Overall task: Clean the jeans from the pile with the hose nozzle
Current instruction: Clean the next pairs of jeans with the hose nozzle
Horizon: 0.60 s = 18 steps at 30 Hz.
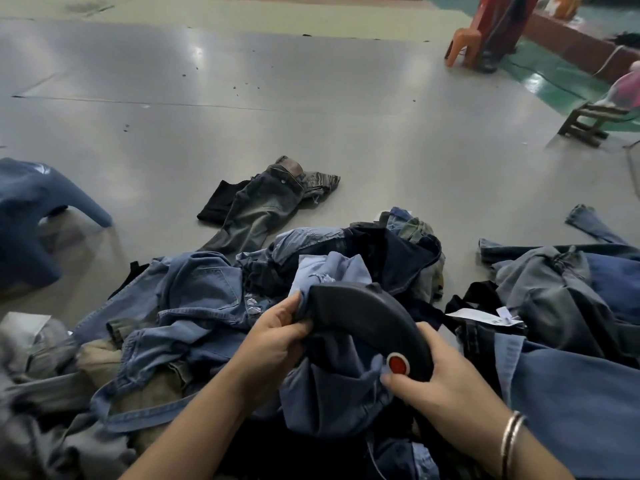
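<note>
No writing is legible on the white tags in the pile, where the left hand pinches pale blue jeans and the right hand grips the black, red-buttoned hose nozzle over them, a separate pair and a blue stool lying on the floor beyond.

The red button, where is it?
In the head view, lower right of centre: the red button sits on the black nozzle, beside the right hand's thumb.
</note>
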{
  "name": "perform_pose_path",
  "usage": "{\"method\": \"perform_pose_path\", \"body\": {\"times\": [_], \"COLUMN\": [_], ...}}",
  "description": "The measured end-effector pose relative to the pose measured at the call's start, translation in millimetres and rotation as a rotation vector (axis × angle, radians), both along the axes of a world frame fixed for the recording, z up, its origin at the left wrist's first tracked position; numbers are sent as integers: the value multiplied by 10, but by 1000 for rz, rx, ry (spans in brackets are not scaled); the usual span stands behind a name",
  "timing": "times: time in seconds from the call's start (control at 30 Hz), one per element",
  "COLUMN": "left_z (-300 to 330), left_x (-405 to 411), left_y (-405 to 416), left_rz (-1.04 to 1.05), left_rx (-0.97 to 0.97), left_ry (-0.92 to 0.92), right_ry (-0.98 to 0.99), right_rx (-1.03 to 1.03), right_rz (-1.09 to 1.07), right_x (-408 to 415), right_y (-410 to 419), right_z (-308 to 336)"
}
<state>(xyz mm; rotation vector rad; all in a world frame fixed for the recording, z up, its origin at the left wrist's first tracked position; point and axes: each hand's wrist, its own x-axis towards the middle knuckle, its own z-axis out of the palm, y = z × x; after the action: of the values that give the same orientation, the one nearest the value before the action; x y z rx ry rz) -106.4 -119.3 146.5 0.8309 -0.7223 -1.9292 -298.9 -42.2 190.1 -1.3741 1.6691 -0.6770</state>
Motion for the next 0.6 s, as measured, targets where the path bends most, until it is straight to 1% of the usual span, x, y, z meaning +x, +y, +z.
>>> {"method": "perform_pose_path", "body": {"times": [0.1,0.2,0.23,0.3,0.37,0.4,0.5,0.6], "left_z": [-27,-2,9,16,4,-7,-28,-19], "left_x": [-21,8,42,121,182,206,236,199], "left_y": [27,9,-26,-106,-168,-184,-191,-161], "left_rz": [-5,13,30,73,104,108,91,-7], "left_rx": [45,78,87,105,111,111,96,54], "left_ry": [4,94,116,127,130,132,94,38], "right_ry": [-72,-122,-153,-191,-210,-188,-22,22], "right_rx": [-68,-157,-174,-180,-134,-114,-89,-83], "right_rz": [-105,-268,-291,-249,-147,-93,50,62], "right_x": [23,-77,-145,-293,-377,-386,-351,-295], "right_y": [-88,-180,-183,-139,-66,-39,-22,-52], "right_z": [1,12,26,60,81,77,-16,-100]}}
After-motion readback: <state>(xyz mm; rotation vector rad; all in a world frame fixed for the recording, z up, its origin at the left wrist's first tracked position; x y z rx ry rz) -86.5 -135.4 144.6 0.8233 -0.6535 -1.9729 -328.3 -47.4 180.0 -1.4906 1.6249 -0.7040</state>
